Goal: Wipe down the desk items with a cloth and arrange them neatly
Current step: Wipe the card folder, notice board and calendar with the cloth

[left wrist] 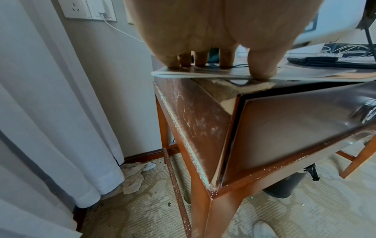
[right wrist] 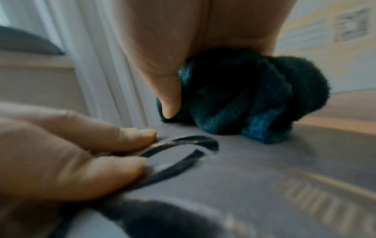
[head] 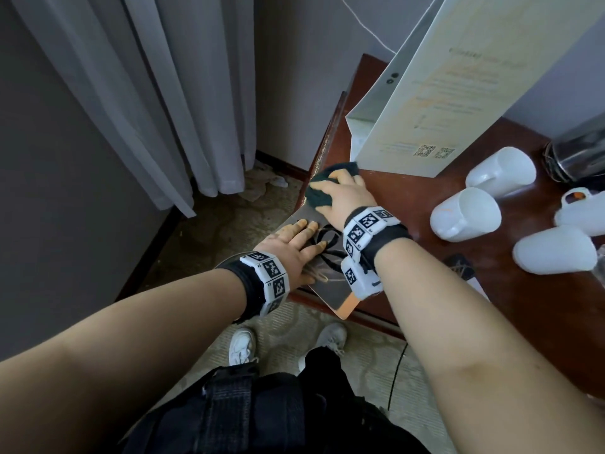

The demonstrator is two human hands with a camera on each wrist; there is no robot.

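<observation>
Right hand (head: 343,194) clamped on balled cloth (head: 322,191), wiping far corner of glossy booklet (head: 330,291). Left hand (head: 294,247) flat, fingers straight, pinning it. Booklet overhangs bench (head: 425,191) corner under left hand: ease off and it likely slides to floor. Cups (head: 465,214) right of right hand.

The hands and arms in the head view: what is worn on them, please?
Both forearms are bare, without sleeves. The left hand and right hand each have a black wrist strap carrying a band of white blocks printed with black square coded markers. No gloves or rings are visible.
</observation>
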